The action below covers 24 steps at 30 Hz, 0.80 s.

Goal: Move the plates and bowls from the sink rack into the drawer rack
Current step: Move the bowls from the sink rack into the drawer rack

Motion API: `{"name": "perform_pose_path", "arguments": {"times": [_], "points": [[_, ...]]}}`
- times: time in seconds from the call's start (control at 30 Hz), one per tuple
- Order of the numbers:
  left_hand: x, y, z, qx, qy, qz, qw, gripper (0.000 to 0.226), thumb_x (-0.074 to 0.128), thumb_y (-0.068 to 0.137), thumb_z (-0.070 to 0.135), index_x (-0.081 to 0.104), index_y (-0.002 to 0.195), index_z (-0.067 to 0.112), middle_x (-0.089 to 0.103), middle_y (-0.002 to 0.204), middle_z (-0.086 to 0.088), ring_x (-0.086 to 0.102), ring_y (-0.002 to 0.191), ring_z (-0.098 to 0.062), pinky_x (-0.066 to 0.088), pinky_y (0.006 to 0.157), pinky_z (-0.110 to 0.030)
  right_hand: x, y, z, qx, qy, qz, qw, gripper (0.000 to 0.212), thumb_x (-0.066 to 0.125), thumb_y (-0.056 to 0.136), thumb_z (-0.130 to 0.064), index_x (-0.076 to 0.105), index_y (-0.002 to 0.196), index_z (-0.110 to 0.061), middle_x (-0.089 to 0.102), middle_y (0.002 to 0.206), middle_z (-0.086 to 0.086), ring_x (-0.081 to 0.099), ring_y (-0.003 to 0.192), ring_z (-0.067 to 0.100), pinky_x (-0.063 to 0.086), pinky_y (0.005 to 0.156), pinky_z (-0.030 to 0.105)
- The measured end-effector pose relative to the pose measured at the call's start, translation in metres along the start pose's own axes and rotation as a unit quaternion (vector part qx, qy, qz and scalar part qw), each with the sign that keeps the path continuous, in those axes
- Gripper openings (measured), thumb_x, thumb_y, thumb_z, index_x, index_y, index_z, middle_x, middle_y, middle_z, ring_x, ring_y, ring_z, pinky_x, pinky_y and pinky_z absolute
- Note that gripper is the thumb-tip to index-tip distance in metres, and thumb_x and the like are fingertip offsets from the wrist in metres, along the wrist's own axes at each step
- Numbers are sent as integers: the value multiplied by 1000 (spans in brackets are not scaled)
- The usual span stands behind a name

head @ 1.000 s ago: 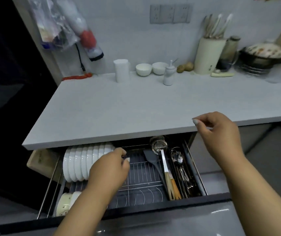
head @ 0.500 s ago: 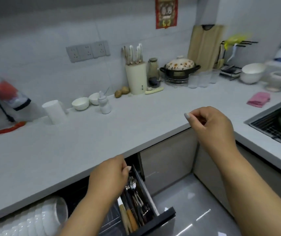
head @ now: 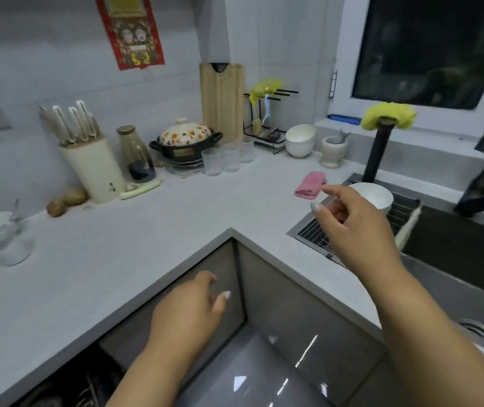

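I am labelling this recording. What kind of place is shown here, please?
Most likely a home kitchen: a corner countertop carries a knife block and a flowered lidded pot, and a sink holds a drying rack with a white bowl.

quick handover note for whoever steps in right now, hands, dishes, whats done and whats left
Right hand: empty, fingers loosely curled, raised over the sink rack, near the white bowl.
Left hand: empty, open, low in front of the cabinets.
The bowl sits on the sink rack; anything behind the hand is hidden.
Drawer rack: only a dark corner shows at bottom left, contents unclear.
Done: cannot tell from this view.
Left: pick up the bowl, carry it to the drawer rack, then the rest.
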<state>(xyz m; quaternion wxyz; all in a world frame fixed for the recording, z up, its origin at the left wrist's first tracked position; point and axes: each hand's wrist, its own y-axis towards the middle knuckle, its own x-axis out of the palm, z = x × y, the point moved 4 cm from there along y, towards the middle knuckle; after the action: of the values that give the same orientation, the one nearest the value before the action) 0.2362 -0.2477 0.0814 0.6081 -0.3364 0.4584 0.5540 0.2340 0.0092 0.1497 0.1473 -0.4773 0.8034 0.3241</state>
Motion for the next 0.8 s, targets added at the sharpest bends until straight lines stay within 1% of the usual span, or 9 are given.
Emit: {"name": "perform_pose_path", "arguments": {"times": [0.07, 0.13, 0.17, 0.3, 0.4, 0.5, 0.57, 0.7, 0.8], "points": [[12, 16, 23, 20, 3, -10, 1000, 39, 45, 93, 52, 47, 127, 32, 62, 94, 13, 60, 90, -7, 53, 78, -32, -15, 8, 21, 22, -3, 12, 1000, 25, 58, 91, -39, 58, 115, -34, 57, 78, -11, 54, 74, 3, 44, 65, 23], [23, 29, 43, 38, 10, -16, 999, 39, 45, 93, 51, 49, 126, 30, 61, 106, 12, 59, 95, -9, 52, 80, -33, -27, 13, 44, 51, -4, 25, 998, 31, 59, 91, -38, 58, 120, -29, 57, 78, -13, 53, 72, 0, 39, 61, 16], [27, 34, 52, 47, 13, -19, 999, 39, 45, 93, 50, 49, 126, 29, 60, 110, 11, 59, 96, -9, 52, 81, -33, -31, 13, 55, 66, -4, 29, 997, 33, 59, 91, -38, 58, 122, -27, 57, 79, -12, 53, 73, 0, 38, 61, 16], [44, 55, 78, 77, 19, -40, 996, 41, 46, 93, 50, 48, 127, 27, 54, 122, 9, 59, 91, -9, 51, 77, -31, -44, 13, 90, 118, -2, 43, 992, 38, 58, 90, -39, 56, 127, -27, 58, 81, -9, 54, 75, 5, 40, 62, 21], [58, 74, 95, 99, 13, -57, 993, 38, 48, 93, 49, 50, 123, 26, 52, 124, 7, 60, 88, -10, 51, 74, -32, -54, 16, 106, 137, -18, 50, 989, 37, 58, 90, -39, 56, 126, -28, 57, 78, -8, 53, 72, 6, 41, 61, 24], [76, 96, 115, 117, 1, -76, 990, 42, 48, 93, 48, 47, 129, 25, 50, 129, 7, 60, 98, -11, 50, 79, -32, -65, 21, 120, 154, -46, 62, 985, 38, 58, 90, -40, 55, 127, -28, 57, 79, -8, 54, 75, 7, 44, 65, 29], [89, 113, 126, 127, -12, -84, 988, 44, 47, 94, 47, 45, 132, 25, 49, 131, 7, 60, 98, -11, 50, 80, -32, -71, 27, 130, 169, -58, 72, 981, 40, 58, 90, -40, 54, 128, -27, 57, 80, -9, 55, 77, 10, 45, 68, 31], [112, 152, 137, 142, -35, -102, 984, 44, 46, 94, 46, 45, 132, 24, 51, 130, 6, 60, 100, -15, 50, 83, -34, -71, 48, 149, 191, -92, 88, 973, 39, 57, 91, -41, 54, 127, -27, 57, 80, -9, 53, 77, 9, 39, 63, 28], [127, 186, 138, 150, -38, -112, 982, 42, 47, 94, 42, 45, 131, 22, 52, 130, 3, 58, 106, -18, 49, 85, -33, -59, 72, 162, 212, -111, 81, 968, 41, 56, 91, -41, 52, 129, -26, 55, 79, -9, 52, 75, 6, 38, 60, 26]]}}
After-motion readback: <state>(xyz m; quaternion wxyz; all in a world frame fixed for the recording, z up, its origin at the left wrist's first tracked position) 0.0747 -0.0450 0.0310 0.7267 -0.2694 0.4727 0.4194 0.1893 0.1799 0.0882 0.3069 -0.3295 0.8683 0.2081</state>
